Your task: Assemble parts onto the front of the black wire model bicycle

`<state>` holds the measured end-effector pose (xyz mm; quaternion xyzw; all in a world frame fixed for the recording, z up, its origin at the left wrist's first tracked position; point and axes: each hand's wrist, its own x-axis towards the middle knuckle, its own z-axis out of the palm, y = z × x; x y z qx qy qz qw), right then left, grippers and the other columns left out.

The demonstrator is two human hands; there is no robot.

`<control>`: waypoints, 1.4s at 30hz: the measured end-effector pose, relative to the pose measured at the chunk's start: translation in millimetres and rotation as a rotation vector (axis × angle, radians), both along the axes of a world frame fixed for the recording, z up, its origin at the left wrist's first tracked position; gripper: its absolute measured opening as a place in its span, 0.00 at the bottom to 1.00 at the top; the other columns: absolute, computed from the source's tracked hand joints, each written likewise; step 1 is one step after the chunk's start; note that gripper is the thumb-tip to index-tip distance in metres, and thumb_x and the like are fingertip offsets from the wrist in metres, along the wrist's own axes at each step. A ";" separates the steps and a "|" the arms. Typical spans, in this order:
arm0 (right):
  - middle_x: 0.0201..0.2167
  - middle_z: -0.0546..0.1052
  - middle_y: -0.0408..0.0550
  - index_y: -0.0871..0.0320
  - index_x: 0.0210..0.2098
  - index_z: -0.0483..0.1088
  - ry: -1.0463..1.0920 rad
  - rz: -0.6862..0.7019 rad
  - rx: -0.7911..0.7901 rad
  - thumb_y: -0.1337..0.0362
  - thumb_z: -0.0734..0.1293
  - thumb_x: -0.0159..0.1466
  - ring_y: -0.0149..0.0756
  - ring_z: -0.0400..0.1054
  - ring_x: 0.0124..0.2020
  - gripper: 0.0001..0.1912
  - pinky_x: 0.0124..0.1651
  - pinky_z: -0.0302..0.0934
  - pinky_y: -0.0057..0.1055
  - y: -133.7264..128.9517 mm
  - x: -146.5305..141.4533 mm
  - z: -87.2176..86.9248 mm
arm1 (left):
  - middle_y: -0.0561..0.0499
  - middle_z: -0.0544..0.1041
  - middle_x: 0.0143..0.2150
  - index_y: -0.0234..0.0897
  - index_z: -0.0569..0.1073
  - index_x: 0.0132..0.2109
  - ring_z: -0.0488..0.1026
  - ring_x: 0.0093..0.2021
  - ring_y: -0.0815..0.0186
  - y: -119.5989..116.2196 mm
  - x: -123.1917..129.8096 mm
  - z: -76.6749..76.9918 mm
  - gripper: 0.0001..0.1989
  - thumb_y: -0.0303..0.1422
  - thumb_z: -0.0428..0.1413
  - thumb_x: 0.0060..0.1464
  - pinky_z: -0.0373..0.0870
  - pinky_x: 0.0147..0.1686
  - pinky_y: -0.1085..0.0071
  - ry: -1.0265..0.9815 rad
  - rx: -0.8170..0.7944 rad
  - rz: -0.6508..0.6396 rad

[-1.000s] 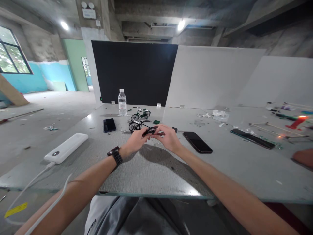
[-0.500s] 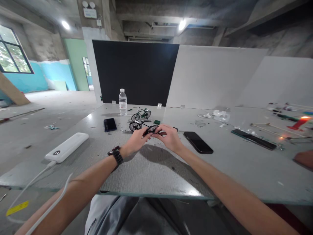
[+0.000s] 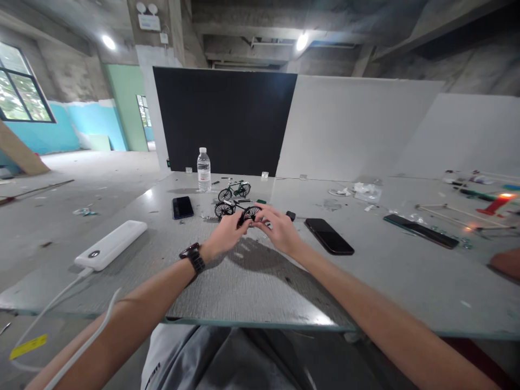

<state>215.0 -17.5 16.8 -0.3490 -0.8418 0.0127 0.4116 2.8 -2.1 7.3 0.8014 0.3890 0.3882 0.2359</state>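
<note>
A small black model bicycle (image 3: 225,209) is between my hands, its right-hand wheel (image 3: 251,213) at my fingers. With fingers closed, my left hand (image 3: 228,232) grips the lower frame near that wheel. My right hand (image 3: 278,228) pinches the wheel's right side between thumb and fingers. Part of the bicycle is hidden behind my hands. Just behind it stands a green model bicycle (image 3: 234,189). A small green piece (image 3: 261,202) lies past my right fingers, and a small black block (image 3: 291,215) is to their right.
A water bottle (image 3: 203,171) stands at the back left, near a dark phone (image 3: 182,207). A white power bank (image 3: 111,245) with a cable lies left. Another phone (image 3: 329,236) is right of my hands. Farther right are a long dark case (image 3: 421,231) and another person's hand (image 3: 506,265).
My right hand has shifted slightly left around the wheel, and its fingers have moved. The wheel has tilted and shifted a little left. The black block shows more fully now.
</note>
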 end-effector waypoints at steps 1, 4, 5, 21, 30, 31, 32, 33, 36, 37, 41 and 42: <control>0.51 0.82 0.58 0.51 0.39 0.75 0.018 -0.003 0.003 0.53 0.64 0.76 0.57 0.69 0.68 0.13 0.54 0.75 0.49 0.0 -0.9 -0.3 | 0.52 0.77 0.30 0.39 0.67 0.35 0.74 0.28 0.65 0.3 0.0 -0.2 0.13 0.38 0.51 0.71 0.64 0.31 0.69 -0.002 0.001 0.008; 0.54 0.80 0.60 0.52 0.39 0.75 0.070 -0.011 -0.001 0.52 0.65 0.75 0.56 0.71 0.66 0.14 0.46 0.78 0.44 -0.3 -2.9 -0.7 | 0.52 0.77 0.29 0.40 0.66 0.35 0.74 0.28 0.65 1.3 -0.2 -1.4 0.14 0.38 0.51 0.71 0.64 0.31 0.69 -0.013 -0.002 0.020; 0.55 0.80 0.60 0.52 0.39 0.76 0.081 -0.010 -0.008 0.52 0.65 0.75 0.56 0.71 0.66 0.13 0.44 0.78 0.43 -0.5 -3.2 -0.7 | 0.52 0.77 0.29 0.40 0.66 0.35 0.74 0.28 0.65 1.5 -0.3 -1.6 0.14 0.39 0.51 0.71 0.64 0.31 0.69 -0.017 -0.003 0.020; 0.53 0.81 0.57 0.52 0.36 0.75 0.115 0.014 0.043 0.55 0.67 0.75 0.54 0.72 0.65 0.12 0.60 0.73 0.54 2.4 -3.6 -2.7 | 0.51 0.77 0.30 0.41 0.64 0.34 0.73 0.30 0.63 2.2 0.6 -3.6 0.15 0.39 0.51 0.71 0.63 0.33 0.67 -0.019 0.063 0.071; 0.53 0.81 0.58 0.52 0.37 0.75 0.136 0.044 -0.026 0.56 0.67 0.75 0.54 0.70 0.67 0.11 0.59 0.75 0.54 1.2 -2.1 -3.5 | 0.51 0.77 0.30 0.42 0.63 0.35 0.73 0.29 0.63 0.5 -1.1 -1.2 0.14 0.40 0.51 0.71 0.61 0.31 0.67 -0.005 0.026 0.045; 0.53 0.81 0.58 0.52 0.37 0.75 0.136 0.047 -0.031 0.56 0.68 0.75 0.53 0.70 0.67 0.11 0.58 0.75 0.53 1.5 -1.9 -4.1 | 0.51 0.77 0.30 0.42 0.63 0.36 0.73 0.29 0.62 0.1 -1.4 -0.9 0.14 0.40 0.51 0.71 0.61 0.31 0.67 -0.001 0.014 0.041; 0.53 0.81 0.58 0.52 0.37 0.75 0.135 0.049 -0.032 0.57 0.68 0.74 0.53 0.70 0.67 0.10 0.58 0.75 0.53 1.9 -1.6 -4.5 | 0.51 0.77 0.31 0.41 0.63 0.36 0.73 0.29 0.62 -0.3 -1.8 -0.6 0.14 0.41 0.51 0.71 0.62 0.31 0.67 0.003 0.005 0.036; 0.53 0.81 0.57 0.52 0.37 0.75 0.133 0.049 -0.030 0.57 0.68 0.74 0.53 0.70 0.67 0.10 0.58 0.75 0.52 2.2 -1.3 -4.9 | 0.50 0.78 0.31 0.41 0.64 0.37 0.73 0.30 0.61 -0.6 -2.1 -0.4 0.13 0.41 0.51 0.71 0.62 0.31 0.67 0.005 -0.002 0.029; 0.52 0.82 0.57 0.52 0.36 0.74 0.116 0.046 -0.013 0.58 0.68 0.74 0.53 0.71 0.66 0.09 0.58 0.75 0.52 2.1 -0.7 -4.7 | 0.49 0.79 0.34 0.40 0.66 0.39 0.75 0.31 0.61 -0.5 -2.9 -0.4 0.12 0.41 0.50 0.72 0.62 0.31 0.67 0.008 -0.006 0.006; 0.52 0.82 0.57 0.52 0.36 0.73 0.105 0.047 -0.009 0.59 0.68 0.74 0.53 0.72 0.65 0.09 0.58 0.75 0.52 1.9 -0.6 -4.4 | 0.49 0.79 0.34 0.40 0.67 0.39 0.75 0.31 0.61 -0.2 -3.2 -0.8 0.12 0.41 0.50 0.72 0.62 0.31 0.67 0.010 0.000 0.006; 0.52 0.82 0.58 0.53 0.36 0.73 0.078 0.076 -0.005 0.60 0.68 0.74 0.54 0.72 0.65 0.09 0.58 0.75 0.52 0.5 -0.3 -3.3 | 0.52 0.77 0.32 0.40 0.68 0.39 0.73 0.29 0.63 2.0 -4.0 -2.9 0.13 0.41 0.51 0.72 0.61 0.29 0.69 0.019 0.042 0.015; 0.52 0.82 0.58 0.53 0.36 0.72 0.080 0.081 -0.005 0.60 0.67 0.75 0.54 0.72 0.65 0.09 0.57 0.75 0.52 0.4 -0.3 -3.2 | 0.52 0.77 0.31 0.40 0.67 0.39 0.72 0.29 0.64 2.7 -4.2 -3.5 0.13 0.41 0.50 0.72 0.60 0.29 0.69 0.019 0.047 0.013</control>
